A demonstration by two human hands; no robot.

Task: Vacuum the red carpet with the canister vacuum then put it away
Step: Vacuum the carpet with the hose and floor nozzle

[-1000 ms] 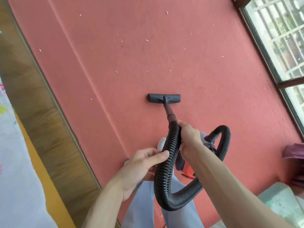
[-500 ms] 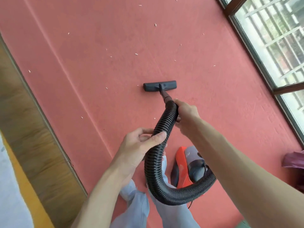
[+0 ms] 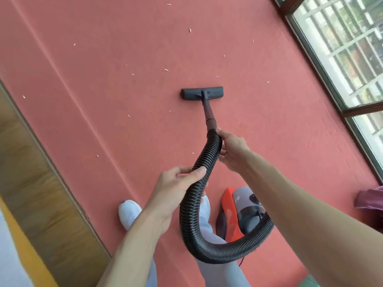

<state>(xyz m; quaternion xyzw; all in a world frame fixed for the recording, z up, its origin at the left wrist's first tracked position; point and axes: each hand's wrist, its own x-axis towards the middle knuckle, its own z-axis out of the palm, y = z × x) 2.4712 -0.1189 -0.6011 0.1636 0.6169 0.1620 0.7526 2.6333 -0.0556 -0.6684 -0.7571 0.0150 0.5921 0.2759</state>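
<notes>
Both left hand (image 3: 173,188) and right hand (image 3: 233,151) still clamped round hose (image 3: 191,216), nozzle (image 3: 202,93) farther out over red carpet (image 3: 116,44).

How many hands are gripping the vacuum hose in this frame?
2. The left hand holds the hose partway along; the right hand grips its upper end, just below the wand.

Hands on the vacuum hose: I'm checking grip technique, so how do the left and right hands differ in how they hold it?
The right hand grips the corrugated hose at its top end, just below the wand; the left hand holds it farther down its length. The right hand wraps it from the right side, the left hand from the left, thumb across the top. Both curl round the same hose.
</notes>
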